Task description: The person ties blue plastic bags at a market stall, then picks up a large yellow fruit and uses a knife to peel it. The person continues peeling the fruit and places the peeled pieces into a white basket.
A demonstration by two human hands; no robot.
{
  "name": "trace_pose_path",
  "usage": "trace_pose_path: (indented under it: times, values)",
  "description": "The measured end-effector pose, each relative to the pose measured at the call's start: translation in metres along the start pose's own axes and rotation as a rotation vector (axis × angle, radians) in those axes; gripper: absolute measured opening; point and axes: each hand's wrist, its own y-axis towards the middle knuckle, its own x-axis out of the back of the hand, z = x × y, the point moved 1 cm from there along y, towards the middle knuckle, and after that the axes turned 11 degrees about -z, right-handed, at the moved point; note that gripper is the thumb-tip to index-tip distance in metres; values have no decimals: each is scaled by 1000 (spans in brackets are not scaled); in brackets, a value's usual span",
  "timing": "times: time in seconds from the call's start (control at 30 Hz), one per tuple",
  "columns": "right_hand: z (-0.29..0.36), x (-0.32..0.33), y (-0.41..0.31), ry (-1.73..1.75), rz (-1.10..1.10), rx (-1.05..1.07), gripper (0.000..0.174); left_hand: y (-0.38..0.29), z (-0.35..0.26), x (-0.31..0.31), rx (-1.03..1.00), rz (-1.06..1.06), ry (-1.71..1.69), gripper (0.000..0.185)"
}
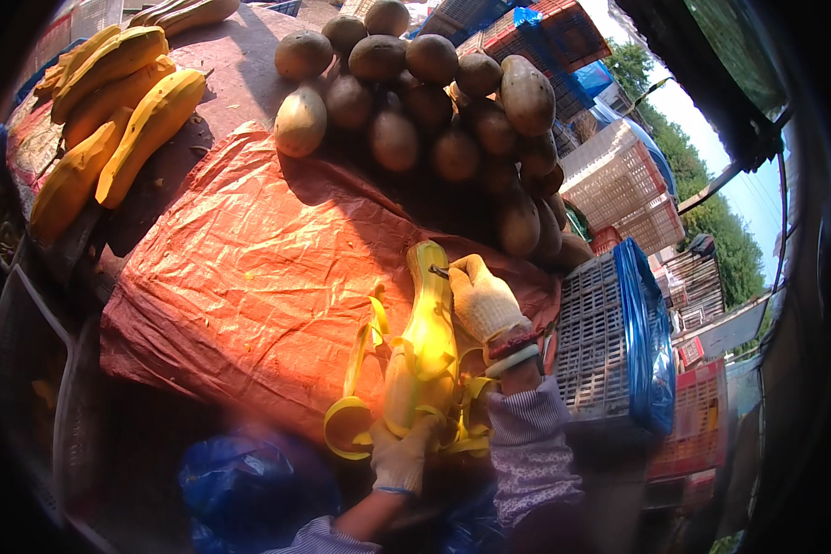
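Observation:
A partly peeled butternut squash (429,332) lies lengthwise before me, its narrow end pointing away. Bright yellow flesh shows along its top, and a strip of paler skin remains on the left side. My left hand (398,457), in a light knit glove, grips the near end. In my gloved right hand (485,294) is a peeler (439,271), mostly hidden by the fingers, with its metal end against the squash's narrow part. Curled yellow peelings (348,428) lie to the left of the squash, and more peelings (472,415) lie to its right.
An orange-red plastic sheet (235,277) covers the work surface. Unpeeled squashes (391,138) are piled at the back. Several peeled squashes (151,138) lie at far left. A plastic crate (588,332) with blue film stands at right. A blue plastic bag (249,478) is at lower left.

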Motion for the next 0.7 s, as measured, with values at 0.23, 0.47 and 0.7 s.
trace_pose_path:
  times: [0.23, 0.47, 0.7]
  values:
    - [-19, -35, -37, -116, 88, -113, 37, -1, 1, -1, -65, -17, -9, 70]
    - [34, 55, -131, 478, 147, -111, 26, -2, 1, -3, -55, 29, -153, 76]
    - [22, -28, -6, -166, 74, -204, 38, 0, 14, -6, -57, 27, -196, 73]
